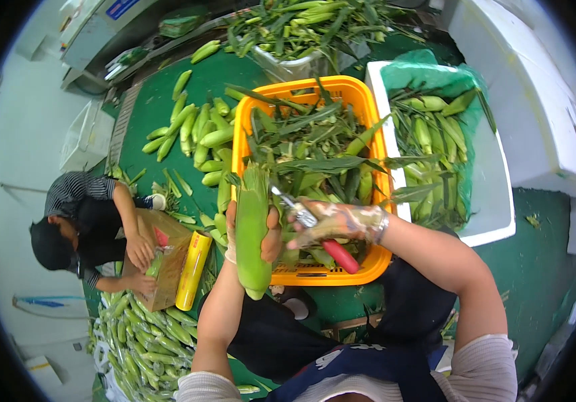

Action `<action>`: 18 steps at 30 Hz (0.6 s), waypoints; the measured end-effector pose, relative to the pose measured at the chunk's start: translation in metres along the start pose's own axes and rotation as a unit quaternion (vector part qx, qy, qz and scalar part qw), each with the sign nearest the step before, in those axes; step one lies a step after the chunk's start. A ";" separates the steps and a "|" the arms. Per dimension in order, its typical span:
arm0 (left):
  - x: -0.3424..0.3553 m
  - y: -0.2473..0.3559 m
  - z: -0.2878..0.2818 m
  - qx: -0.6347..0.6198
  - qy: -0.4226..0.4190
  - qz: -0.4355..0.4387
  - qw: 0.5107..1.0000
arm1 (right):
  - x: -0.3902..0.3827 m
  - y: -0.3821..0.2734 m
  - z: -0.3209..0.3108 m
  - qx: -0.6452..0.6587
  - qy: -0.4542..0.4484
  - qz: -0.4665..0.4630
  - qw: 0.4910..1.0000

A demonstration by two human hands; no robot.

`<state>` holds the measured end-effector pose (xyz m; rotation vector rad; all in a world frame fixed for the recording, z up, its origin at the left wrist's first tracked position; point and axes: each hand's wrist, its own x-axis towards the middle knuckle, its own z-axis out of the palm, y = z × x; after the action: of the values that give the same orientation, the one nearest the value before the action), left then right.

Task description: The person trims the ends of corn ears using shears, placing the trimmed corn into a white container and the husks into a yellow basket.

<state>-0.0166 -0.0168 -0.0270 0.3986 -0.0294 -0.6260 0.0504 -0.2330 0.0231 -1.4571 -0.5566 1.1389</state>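
Observation:
My left hand (pixel 272 236) is wrapped round a green ear of corn (pixel 253 231) in its husk, held upright with its cut leafy end away from me. Just to its right, my right hand (pixel 345 222), in a stained glove, holds a knife (pixel 340 256) with a red handle. The knife's metal blade points up and left toward the corn, apart from it. Below both hands stands an orange plastic basket (pixel 308 276), heaped with stripped green husks and leaves (pixel 308 134). My palm hides part of the knife.
A white foam box (pixel 492 224) lined with green film holds corn at right. Loose ears (pixel 201 127) lie on the green floor at left. A co-worker (pixel 93 221) handles corn at a cardboard box (pixel 177 234) beside a yellow roll (pixel 193 271). Wrapped corn (pixel 144 342) is piled nearby.

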 end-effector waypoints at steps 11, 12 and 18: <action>-0.013 0.116 -0.046 0.280 0.454 0.211 0.819 | -0.004 0.028 -0.069 -0.120 0.034 0.192 0.974; -0.028 0.150 -0.070 0.273 0.500 0.282 0.772 | -0.016 0.030 -0.071 -0.252 0.096 0.133 0.954; 0.008 0.150 -0.119 0.461 0.536 0.241 0.665 | -0.119 0.050 -0.109 -0.239 0.337 0.180 0.893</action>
<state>0.0918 0.1318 -0.0819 1.6613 0.6973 0.3053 0.0826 -0.3979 0.0027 -2.3186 -0.0618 0.6987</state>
